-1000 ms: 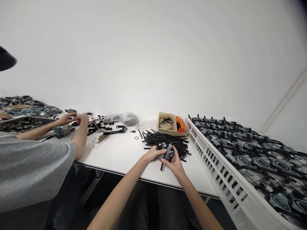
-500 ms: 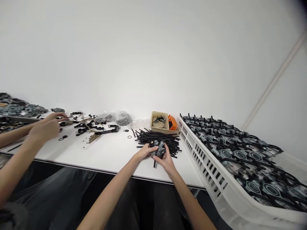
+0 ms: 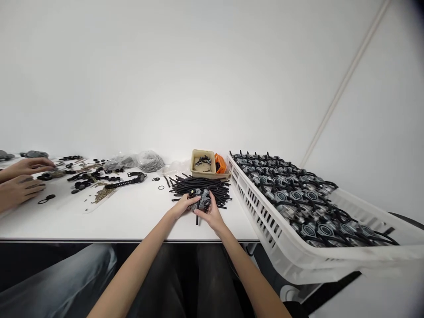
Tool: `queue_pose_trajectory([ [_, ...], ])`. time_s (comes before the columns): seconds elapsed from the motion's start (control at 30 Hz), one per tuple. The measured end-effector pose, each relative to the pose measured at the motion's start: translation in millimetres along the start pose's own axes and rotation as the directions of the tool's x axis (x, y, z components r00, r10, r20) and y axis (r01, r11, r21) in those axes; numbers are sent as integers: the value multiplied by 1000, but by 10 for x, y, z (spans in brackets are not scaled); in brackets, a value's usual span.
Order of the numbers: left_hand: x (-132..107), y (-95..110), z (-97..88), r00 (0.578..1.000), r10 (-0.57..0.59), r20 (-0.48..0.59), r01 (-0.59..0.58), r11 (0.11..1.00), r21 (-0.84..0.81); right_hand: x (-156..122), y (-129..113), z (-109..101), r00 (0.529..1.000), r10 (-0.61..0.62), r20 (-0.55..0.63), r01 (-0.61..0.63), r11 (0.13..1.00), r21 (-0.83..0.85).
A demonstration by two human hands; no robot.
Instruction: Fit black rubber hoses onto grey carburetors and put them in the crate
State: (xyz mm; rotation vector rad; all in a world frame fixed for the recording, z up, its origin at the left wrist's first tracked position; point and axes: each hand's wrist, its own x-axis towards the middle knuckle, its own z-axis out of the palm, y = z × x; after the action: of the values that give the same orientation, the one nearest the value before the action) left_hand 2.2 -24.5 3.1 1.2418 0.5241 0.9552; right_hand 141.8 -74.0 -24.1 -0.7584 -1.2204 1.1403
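Observation:
Both of my hands hold one small grey metal part [image 3: 202,198] just above the white table [image 3: 132,218]. My left hand [image 3: 181,206] grips its left side with curled fingers. My right hand [image 3: 209,214] wraps its right and near side. A short black tube [image 3: 197,215] hangs down from the part between my hands. Right behind them lies a heap of black tubes [image 3: 202,187].
A white slotted crate [image 3: 281,236] full of grey parts with black tubes fills the right. A beige tray [image 3: 202,163] and orange box [image 3: 220,164] stand at the back. Plastic bags [image 3: 139,161], a black watch [image 3: 127,181], small black rings and another person's hands [image 3: 23,179] lie to the left.
The view has swung to the right, so everything has shifted left in the picture. My hands still hold the grey part. The other person's hands now rest lower on the table at the far left.

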Motion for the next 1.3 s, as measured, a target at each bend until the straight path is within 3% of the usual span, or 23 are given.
queue_pose_trajectory([
  [0.23, 15, -33, -10, 999, 4, -32, -4, 1000, 27, -14, -35, 29, 996, -88, -12, 87, 995, -46],
  [0.37, 46, -74, -35, 996, 17, -91, -9, 996, 93, -18, -44, 13, 984, -160, -76, 144, 972, -185],
  [0.53, 40, -74, -33, 992, 49, -114, -34, 990, 135, -46, -61, -20, 937, -292, -189, 169, 858, -485],
  [0.7, 17, -46, -16, 964, 156, -217, -102, 965, 241, -83, -149, 5, 867, -418, -272, 140, 728, -671],
  [0.83, 17, -30, -21, 943, 209, -261, -137, 954, 268, -92, -187, 29, 897, -402, -182, 137, 645, -752],
  [1.0, 18, -24, -20, 926, 233, -299, -141, 944, 298, -106, -160, 42, 933, -359, -28, 211, 608, -765],
  [1.3, 1, 22, 16, 924, 249, -290, -156, 938, 310, -140, -182, 58, 903, -430, 4, 255, 527, -811],
])
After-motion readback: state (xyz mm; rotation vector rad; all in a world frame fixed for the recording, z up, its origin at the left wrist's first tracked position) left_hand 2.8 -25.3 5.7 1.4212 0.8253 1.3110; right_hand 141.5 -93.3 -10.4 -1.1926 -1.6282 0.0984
